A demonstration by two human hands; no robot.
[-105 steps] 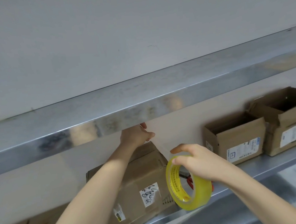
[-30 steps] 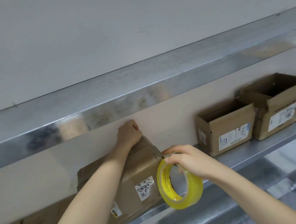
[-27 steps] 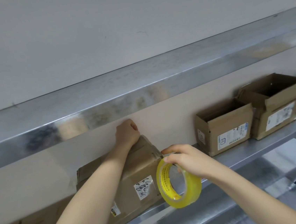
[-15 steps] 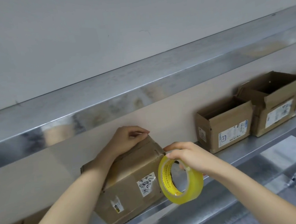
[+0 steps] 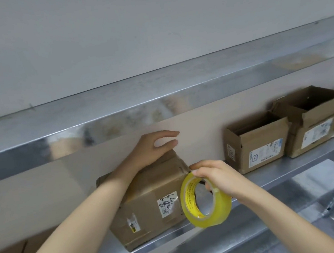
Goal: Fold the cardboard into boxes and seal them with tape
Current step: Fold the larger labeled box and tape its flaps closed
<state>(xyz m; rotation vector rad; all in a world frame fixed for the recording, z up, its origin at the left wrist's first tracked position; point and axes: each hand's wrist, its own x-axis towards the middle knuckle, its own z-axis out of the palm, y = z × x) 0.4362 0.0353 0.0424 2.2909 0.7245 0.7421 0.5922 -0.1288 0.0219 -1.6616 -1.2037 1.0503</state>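
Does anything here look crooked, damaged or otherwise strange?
The closed box under the left hand sits askew on the shelf, turned against its front edge, while the open boxes to the right stand nearly square. Its cardboard is creased and carries old labels.

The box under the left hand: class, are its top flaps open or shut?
Shut: the box has flaps folded flat across its top, beneath the left hand; the neighbouring box gapes open.
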